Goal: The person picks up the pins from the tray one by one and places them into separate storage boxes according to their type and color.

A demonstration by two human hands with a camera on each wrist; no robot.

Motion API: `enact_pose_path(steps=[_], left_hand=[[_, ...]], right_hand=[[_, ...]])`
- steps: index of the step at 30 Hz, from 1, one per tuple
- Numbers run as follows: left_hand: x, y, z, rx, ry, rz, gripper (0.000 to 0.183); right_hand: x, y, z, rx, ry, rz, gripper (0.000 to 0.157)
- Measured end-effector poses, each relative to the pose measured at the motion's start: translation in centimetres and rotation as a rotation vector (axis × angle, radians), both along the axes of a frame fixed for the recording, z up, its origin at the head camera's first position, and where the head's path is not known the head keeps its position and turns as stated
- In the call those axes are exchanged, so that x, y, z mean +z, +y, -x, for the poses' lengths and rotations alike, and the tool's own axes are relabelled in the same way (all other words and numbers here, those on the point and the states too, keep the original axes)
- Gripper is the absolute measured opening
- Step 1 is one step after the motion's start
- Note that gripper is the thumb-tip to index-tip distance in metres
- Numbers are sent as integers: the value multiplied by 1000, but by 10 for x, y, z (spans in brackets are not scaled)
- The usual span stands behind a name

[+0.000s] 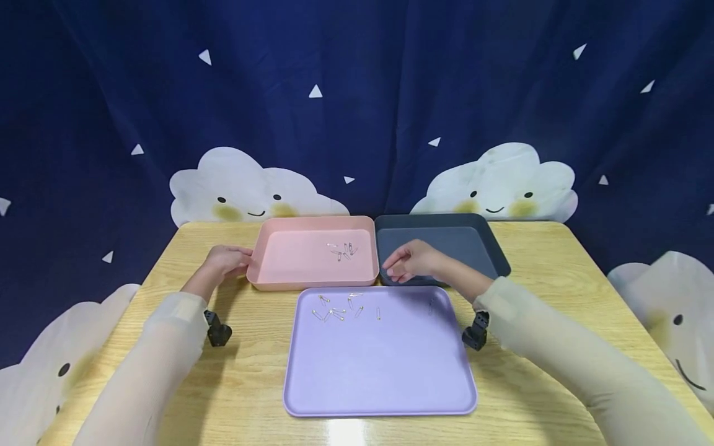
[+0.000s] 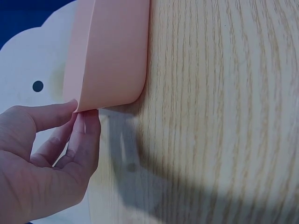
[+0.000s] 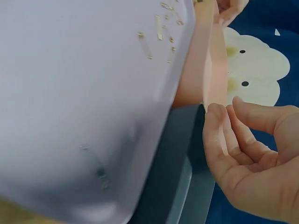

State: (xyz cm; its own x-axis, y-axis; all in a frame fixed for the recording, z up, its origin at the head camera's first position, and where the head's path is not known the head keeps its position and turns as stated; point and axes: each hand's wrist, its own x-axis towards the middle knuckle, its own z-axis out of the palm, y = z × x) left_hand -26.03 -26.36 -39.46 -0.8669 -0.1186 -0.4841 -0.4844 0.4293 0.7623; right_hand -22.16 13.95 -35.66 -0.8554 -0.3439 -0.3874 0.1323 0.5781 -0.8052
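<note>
My left hand (image 1: 227,260) holds the left end of the pink tray (image 1: 312,285); in the left wrist view its thumb (image 2: 63,114) is at the rim and fingertips meet the outer wall. Over the near left corner of the dark grey tray (image 1: 440,232) hovers my right hand (image 1: 413,260), its fingers (image 3: 219,140) bent loosely, thumb apart, nothing showing between them. Several small safety pins (image 1: 346,253) lie in the pink tray's right half. On the purple tray (image 1: 379,371), gold-tipped safety pins (image 1: 336,311) are scattered at the back left and dark ones (image 1: 432,305) at the back right.
All three trays stand on a wooden table (image 1: 245,384), pink and dark grey side by side at the back, purple in front of them. A navy curtain (image 1: 368,124) with white clouds hangs behind the table.
</note>
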Motion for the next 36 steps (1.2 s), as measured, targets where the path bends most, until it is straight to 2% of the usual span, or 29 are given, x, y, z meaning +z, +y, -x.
enact_pose_path(steps=[3,10,14,18,25,36], left_hand=[[-2,0,0,5,-2,-1,51],[-4,-1,2,3,12,-7,51],[-2,-1,4,11,7,-5,51],[-1,-2,4,9,3,7,50],[2,-2,2,-9,9,8,51],[0,-1,0,3,14,12,50]], right_hand=[[-5,11,-12,20,30,-18,29],[-19,34,-35,67,158,-142,19],[-24,46,-45,144,328,-266,8],[-24,53,-51,185,479,-392,4],[-26,52,-57,203,459,-425,8],[-34,35,-61,288,491,-338,14]])
